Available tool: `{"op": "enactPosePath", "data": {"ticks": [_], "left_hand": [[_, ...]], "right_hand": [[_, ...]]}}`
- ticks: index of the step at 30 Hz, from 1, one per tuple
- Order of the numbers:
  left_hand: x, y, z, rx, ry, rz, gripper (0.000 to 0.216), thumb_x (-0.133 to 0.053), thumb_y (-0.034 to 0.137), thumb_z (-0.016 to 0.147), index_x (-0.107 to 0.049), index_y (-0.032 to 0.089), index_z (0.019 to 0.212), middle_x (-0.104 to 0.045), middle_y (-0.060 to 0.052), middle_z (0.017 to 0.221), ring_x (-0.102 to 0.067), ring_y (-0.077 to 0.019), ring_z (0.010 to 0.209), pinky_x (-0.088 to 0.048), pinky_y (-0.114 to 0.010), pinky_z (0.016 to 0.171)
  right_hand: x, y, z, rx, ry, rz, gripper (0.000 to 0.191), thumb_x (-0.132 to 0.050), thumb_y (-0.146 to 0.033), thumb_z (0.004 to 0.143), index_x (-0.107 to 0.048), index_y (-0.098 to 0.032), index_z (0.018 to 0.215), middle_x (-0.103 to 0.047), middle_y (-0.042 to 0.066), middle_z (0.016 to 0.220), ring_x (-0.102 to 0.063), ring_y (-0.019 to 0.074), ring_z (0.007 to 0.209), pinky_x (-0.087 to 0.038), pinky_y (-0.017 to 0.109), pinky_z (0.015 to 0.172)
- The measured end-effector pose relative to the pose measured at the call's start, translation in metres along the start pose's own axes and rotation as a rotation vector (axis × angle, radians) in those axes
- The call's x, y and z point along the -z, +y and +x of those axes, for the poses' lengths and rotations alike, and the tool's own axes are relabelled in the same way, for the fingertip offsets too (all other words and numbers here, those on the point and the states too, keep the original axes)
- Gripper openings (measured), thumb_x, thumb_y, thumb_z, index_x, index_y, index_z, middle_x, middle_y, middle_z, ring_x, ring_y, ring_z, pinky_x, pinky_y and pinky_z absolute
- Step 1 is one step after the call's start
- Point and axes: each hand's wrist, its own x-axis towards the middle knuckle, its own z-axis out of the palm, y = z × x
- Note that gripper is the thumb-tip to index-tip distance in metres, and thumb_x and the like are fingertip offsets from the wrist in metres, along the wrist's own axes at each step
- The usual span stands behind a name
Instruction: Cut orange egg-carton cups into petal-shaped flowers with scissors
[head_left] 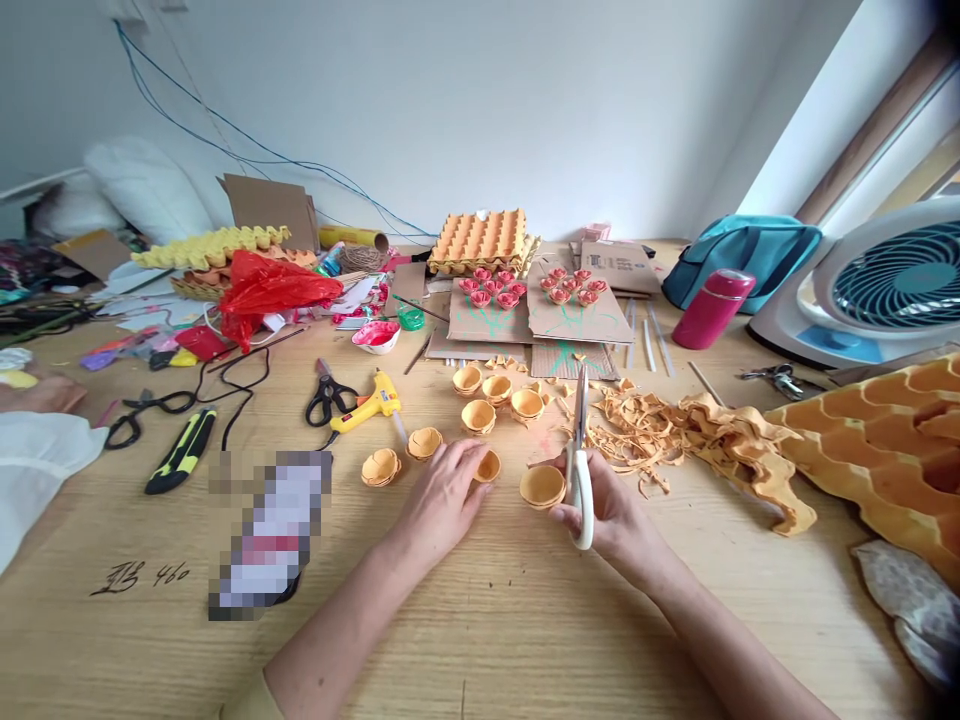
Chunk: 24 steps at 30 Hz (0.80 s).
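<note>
My left hand (444, 490) is closed around a small orange cup (489, 466) cut from an egg tray, at the tabletop. In my right hand (611, 520) are white-handled scissors (580, 470), blades pointing up and away, closed together. Another cut cup (541, 486) rests against that hand's thumb side, by the scissors; whether the fingers also grip it I cannot tell. Left of my left hand stand two more cups, a nearer one (380, 467) and a farther one (425, 443). Beyond it is a group of stacked cups (478, 416).
Orange scraps (637, 425) lie right of the scissors, before a large egg tray (885, 440). A yellow glue gun (371, 402), black scissors (330, 395) and a utility knife (182, 450) lie left. Cardboard with red flowers (491, 315) is behind. Another person's hand (45, 395) shows far left.
</note>
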Motion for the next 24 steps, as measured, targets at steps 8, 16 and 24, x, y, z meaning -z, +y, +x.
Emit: {"op": "enactPosePath", "data": {"ticks": [8,16,24], "left_hand": [[0.005,0.007,0.003,0.134,0.104,-0.237,0.038,-0.059,0.025,0.091,-0.058,0.024,0.13,-0.063,-0.007,0.118,-0.063,-0.0216,0.101,-0.053,-0.04,0.093],[0.019,0.04,0.001,0.069,0.012,-0.584,0.033,-0.067,0.023,0.086,-0.065,0.022,0.118,-0.063,-0.006,0.105,-0.06,-0.0181,0.09,-0.052,-0.032,0.082],[0.017,0.05,-0.001,0.112,-0.044,-0.537,0.041,-0.07,0.011,0.077,-0.067,0.025,0.116,-0.063,-0.004,0.104,-0.06,-0.0184,0.091,-0.052,-0.033,0.081]], "right_hand": [[0.001,0.002,-0.001,-0.001,-0.036,-0.06,0.038,-0.077,-0.041,0.082,-0.054,-0.025,0.108,-0.063,0.004,0.106,-0.059,0.0229,0.099,-0.049,0.038,0.088],[-0.01,-0.007,-0.002,-0.043,-0.124,-0.031,0.04,-0.079,-0.038,0.08,-0.052,-0.025,0.106,-0.062,0.002,0.102,-0.06,0.022,0.098,-0.05,0.036,0.088],[-0.011,-0.005,-0.004,-0.026,-0.145,-0.008,0.041,-0.079,-0.04,0.081,-0.052,-0.027,0.108,-0.063,0.003,0.108,-0.061,0.0233,0.104,-0.05,0.037,0.092]]}}
